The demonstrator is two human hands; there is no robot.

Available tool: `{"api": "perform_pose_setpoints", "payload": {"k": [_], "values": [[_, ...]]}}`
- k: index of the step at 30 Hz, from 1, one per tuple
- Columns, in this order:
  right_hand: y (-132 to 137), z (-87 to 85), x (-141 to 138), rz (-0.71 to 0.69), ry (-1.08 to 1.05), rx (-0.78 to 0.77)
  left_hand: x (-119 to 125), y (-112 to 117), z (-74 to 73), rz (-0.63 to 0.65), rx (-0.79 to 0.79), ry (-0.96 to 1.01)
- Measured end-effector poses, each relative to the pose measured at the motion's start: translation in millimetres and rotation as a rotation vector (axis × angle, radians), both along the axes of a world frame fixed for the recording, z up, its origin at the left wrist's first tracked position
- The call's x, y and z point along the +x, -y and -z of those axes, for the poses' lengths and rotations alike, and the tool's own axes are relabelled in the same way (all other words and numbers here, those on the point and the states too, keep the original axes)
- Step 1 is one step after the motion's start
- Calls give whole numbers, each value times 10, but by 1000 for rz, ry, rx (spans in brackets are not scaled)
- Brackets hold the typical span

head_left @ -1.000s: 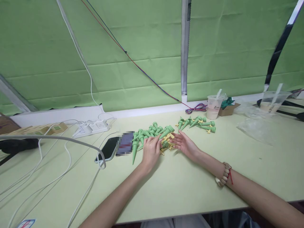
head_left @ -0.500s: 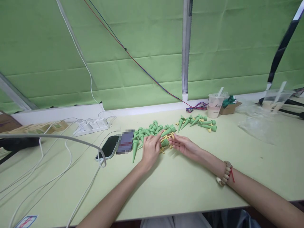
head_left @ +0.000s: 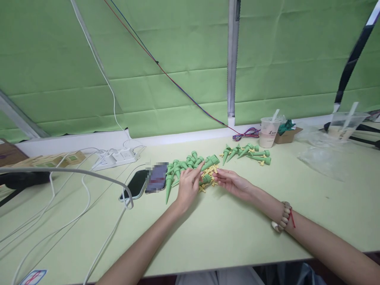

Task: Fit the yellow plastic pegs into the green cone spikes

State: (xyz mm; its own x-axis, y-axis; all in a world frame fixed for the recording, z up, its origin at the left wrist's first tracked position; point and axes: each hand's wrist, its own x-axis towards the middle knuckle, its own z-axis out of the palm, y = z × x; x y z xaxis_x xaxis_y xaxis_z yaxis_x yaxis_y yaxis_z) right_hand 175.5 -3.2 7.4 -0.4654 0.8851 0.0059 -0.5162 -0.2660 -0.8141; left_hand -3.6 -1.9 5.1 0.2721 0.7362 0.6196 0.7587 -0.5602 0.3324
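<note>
I see both hands at the pile of green spikes [head_left: 190, 162]. The left hand [head_left: 187, 185] lies just before the pile, forefinger stretched onto a spike, gripping nothing. The right hand [head_left: 234, 183] sits just right of the pile, fingertips among the yellow clips [head_left: 210, 171] — whether it pinches one I cannot tell.

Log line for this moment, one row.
left hand: on green plastic cone spikes | right hand: at small yellow plastic pieces | surface: pale green table

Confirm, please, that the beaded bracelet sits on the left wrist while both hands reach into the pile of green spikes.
Not quite: the head view shows the beaded bracelet on the right wrist. The left hand and right hand do reach into the pile of green spikes.
</note>
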Motion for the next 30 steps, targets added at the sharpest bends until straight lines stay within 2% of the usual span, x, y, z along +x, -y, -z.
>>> {"api": "perform_pose_setpoints", "payload": {"k": [6, 22, 30], "values": [[-8, -36, -36, 146, 34, -90, 23, 2, 21, -29, 66, -2], [-43, 26, -40, 209, 75, 29, 38, -13, 108, -30, 0, 90], [-16, -39, -10, 147, 74, 7, 47, -3, 84, 28, -35, 121]]}}
